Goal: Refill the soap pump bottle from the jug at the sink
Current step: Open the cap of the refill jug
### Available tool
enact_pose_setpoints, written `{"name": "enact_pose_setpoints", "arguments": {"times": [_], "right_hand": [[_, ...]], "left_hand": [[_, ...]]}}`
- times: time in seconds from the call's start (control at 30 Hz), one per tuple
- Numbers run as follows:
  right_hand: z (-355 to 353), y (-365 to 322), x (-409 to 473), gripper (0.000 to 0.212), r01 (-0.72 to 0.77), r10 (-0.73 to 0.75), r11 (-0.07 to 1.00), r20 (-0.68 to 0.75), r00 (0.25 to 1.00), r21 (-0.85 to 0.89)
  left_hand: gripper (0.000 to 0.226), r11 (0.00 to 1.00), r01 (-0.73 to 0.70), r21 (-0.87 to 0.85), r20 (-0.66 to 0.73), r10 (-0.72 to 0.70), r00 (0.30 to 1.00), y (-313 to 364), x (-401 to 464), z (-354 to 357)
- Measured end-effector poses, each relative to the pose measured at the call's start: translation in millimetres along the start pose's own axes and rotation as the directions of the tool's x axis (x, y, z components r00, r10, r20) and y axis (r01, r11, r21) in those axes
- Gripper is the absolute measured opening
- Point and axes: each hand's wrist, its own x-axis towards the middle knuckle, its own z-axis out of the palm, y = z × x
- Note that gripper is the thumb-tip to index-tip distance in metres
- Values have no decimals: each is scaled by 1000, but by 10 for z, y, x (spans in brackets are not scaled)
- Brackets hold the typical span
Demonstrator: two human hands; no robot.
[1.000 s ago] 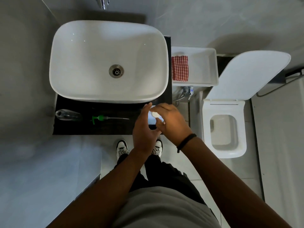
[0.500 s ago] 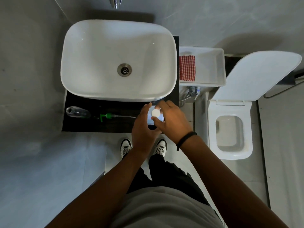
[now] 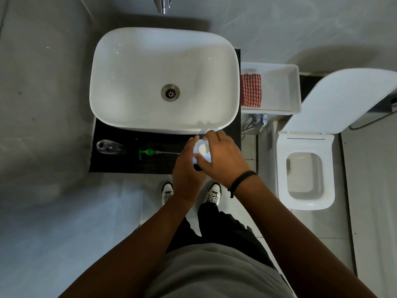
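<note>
**Both hands at the jug, in front of the sink**

The white sink (image 3: 165, 80) was my landmark, sitting on a black counter (image 3: 129, 164). To the right of the sink stood a white tub (image 3: 279, 89) holding a red checked cloth (image 3: 250, 90).

Just in front of the sink's near right corner stood the white jug (image 3: 200, 155), its round cap (image 3: 203, 149) facing up between my hands. My right hand (image 3: 223, 158) arched over the jug, fingers curled around its far and right sides, thumb at its near edge. My left hand (image 3: 185, 166) pressed against the jug's left side with nearly straight fingers.

In front of the sink's left half lay the clear soap bottle (image 3: 110, 147) on its side, well apart from my fingers. The green pump (image 3: 148, 152) lay between the bottle and my left hand, its tube pointing toward that hand.
</note>
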Motion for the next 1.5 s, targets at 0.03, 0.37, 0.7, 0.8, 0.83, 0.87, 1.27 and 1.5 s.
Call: {"name": "enact_pose_setpoints", "arguments": {"times": [0.03, 0.37, 0.7, 0.8, 0.83, 0.87, 1.27, 1.5], "right_hand": [[-6, -19, 15, 46, -1, 1, 1000, 5, 1000, -16], [-43, -132, 124, 35, 57, -54, 998, 95, 994, -23], [-47, -86, -7, 55, 37, -39, 998, 43, 998, 51], [16, -91, 89, 53, 16, -7, 998, 131, 991, -67], [28, -91, 102, 51, 58, -46, 994, 134, 990, -89], [37, -82, 106, 51, 106, -95, 991, 123, 988, -83], [-159, 128, -42, 29, 99, -68, 974, -154, 986, 203], [423, 917, 13, 15, -178, 341, 852, -266, 902, 492]], "left_hand": [[84, 999, -19, 40, -4, 19, 1000, 20, 7, -35], [73, 1000, -13, 20, 12, 13, 1000, 37, 38, -107], [81, 990, -137, 33, -105, 140, 985, -74, 13, 2], [91, 994, -83, 66, -25, 85, 996, -52, 58, -29], [88, 996, -56, 69, -4, 56, 998, -66, 51, -37], [80, 998, -42, 48, 0, 42, 999, -42, 33, -61], [85, 993, -117, 21, -90, 118, 989, -17, 21, -50], [91, 994, -108, 29, -96, 111, 989, -19, 5, -53]]}}
